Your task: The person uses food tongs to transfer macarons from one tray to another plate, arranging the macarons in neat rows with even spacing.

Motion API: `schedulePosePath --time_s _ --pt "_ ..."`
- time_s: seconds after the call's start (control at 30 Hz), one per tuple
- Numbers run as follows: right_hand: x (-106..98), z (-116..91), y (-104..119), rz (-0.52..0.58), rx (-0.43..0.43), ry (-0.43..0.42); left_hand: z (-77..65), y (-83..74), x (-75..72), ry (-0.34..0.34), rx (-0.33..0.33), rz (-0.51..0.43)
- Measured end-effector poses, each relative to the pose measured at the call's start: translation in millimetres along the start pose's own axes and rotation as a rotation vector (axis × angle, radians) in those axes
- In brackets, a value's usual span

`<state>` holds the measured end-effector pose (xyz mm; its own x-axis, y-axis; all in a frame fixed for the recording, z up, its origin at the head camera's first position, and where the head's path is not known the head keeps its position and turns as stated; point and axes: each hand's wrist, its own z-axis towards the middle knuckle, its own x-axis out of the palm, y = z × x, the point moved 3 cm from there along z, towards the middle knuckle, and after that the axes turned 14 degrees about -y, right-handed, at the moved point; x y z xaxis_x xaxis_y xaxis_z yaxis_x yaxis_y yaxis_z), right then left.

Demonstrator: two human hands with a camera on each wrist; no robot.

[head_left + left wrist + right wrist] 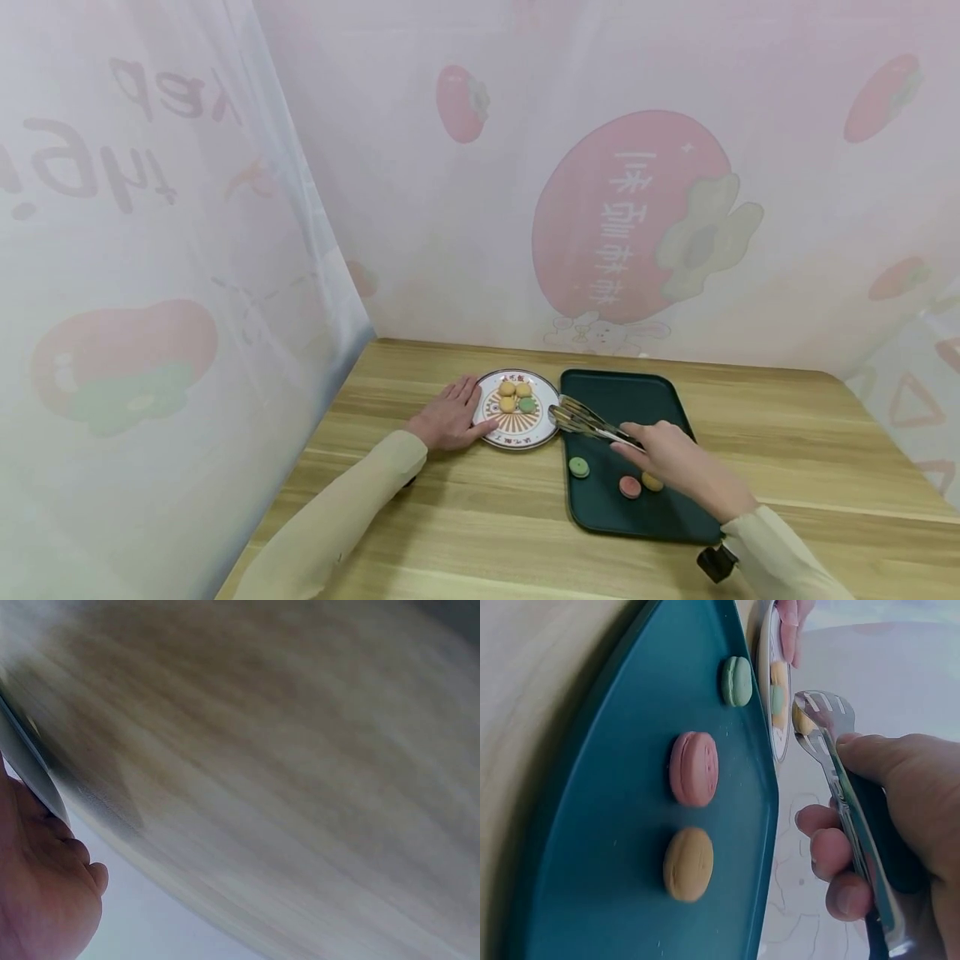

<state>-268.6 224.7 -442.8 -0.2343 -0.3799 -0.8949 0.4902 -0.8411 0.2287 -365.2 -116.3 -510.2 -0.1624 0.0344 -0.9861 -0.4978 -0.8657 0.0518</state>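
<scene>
My right hand (pixel 671 457) grips metal tongs (pixel 588 421) over the dark green tray (pixel 618 387), their tips reaching toward the plate's right rim. Between those tips, the right wrist view shows a yellow macaron (pixel 803 721). At the left edge of the white patterned plate (pixel 517 437) rests my left hand (pixel 448 417), fingers extended and thumb at the rim. Three yellow macarons (pixel 507 389) and a green macaron (pixel 527 405) sit on the plate. On the tray lie another green macaron (pixel 578 467), a pink macaron (pixel 694 769) and a yellow macaron (pixel 688 864).
Plate and tray stand side by side on a wooden table (pixel 480 517). A pale curtain (pixel 420 208) printed with fruit hangs behind the table's far edge, and another curtain (pixel 150 250) hangs along the left.
</scene>
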Motion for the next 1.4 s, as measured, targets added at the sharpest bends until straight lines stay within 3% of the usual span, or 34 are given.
schedulePosePath --time_s 0.47,1.4 --pt "25 23 19 0.068 -0.029 0.039 1.6 0.9 2.5 -0.007 0.005 -0.007" --pt "48 47 37 0.121 -0.036 0.072 1.5 1.4 1.5 -0.016 0.005 -0.021"
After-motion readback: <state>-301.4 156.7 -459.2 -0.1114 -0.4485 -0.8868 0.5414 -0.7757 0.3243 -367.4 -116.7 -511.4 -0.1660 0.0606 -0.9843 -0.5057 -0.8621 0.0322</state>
